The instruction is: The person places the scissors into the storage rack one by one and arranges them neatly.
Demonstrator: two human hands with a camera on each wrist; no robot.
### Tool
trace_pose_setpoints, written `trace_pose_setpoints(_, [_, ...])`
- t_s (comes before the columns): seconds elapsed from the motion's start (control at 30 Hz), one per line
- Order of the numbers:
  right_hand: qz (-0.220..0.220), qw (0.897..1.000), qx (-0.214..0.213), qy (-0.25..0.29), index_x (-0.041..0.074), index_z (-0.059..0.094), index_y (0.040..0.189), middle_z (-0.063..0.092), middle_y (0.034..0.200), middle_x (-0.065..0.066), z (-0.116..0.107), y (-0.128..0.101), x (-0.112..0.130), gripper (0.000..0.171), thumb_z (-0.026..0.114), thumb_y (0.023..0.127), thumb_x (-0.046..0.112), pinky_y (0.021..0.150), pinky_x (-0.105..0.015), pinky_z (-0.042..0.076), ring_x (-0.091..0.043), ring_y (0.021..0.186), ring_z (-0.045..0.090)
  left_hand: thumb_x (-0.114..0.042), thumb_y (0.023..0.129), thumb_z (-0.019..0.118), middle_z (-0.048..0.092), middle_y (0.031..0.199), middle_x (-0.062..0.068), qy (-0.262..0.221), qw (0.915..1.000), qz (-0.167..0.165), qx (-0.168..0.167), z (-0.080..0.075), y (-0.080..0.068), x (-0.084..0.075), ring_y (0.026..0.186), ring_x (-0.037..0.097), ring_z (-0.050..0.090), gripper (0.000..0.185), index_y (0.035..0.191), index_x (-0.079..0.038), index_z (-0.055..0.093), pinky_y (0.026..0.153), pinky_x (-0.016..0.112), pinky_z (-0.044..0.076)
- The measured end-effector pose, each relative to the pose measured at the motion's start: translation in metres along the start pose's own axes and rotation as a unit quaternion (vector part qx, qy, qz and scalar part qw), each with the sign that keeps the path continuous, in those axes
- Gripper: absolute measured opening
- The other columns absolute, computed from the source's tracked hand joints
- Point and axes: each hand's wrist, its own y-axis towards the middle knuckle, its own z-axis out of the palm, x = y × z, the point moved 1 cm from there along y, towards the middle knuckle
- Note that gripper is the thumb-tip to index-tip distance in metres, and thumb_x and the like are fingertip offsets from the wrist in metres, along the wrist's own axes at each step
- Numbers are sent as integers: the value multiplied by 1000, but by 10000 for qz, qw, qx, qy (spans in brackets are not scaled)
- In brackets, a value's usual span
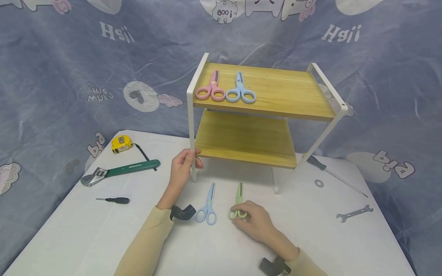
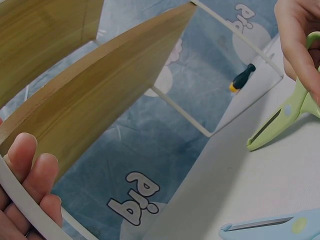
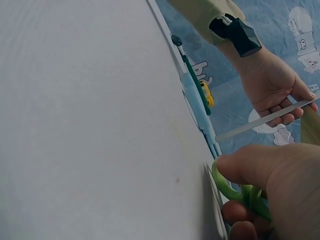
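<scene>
A white-framed rack with two wooden shelves stands at the back of the white table. Pink scissors and blue scissors lie side by side on its top shelf. My left hand grips the rack's front-left leg, fingers curled round it. On the table in front lie a second pair of blue scissors and green scissors. My right hand pinches the green scissors' handles, which still rest on the table. The lower shelf is bare.
On the left of the table lie a yellow tape measure, a green adjustable wrench and a small screwdriver. On the right are a long screwdriver, a washer and a spanner. A printed cloth hangs behind.
</scene>
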Motion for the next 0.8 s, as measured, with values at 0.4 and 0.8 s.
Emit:
trace_pose_setpoints(0.4, [81, 9999, 123, -58, 21, 77, 105, 65, 84, 11, 0, 0, 2, 28, 84, 78, 18, 61, -17, 43, 3, 69, 48, -17, 110, 46, 66, 73, 25, 130, 9999, 77, 49, -1, 1, 1, 66, 4, 69, 32, 112, 8, 65, 71, 24, 57])
trace_pose_setpoints(0.8, [178, 9996, 212, -58, 22, 77, 105, 65, 85, 11, -1, 1, 2, 27, 83, 79, 18, 61, -17, 42, 2, 69, 47, -14, 110, 45, 66, 73, 26, 111, 9999, 33, 40, 0, 1, 0, 66, 4, 69, 31, 110, 9, 65, 72, 24, 57])
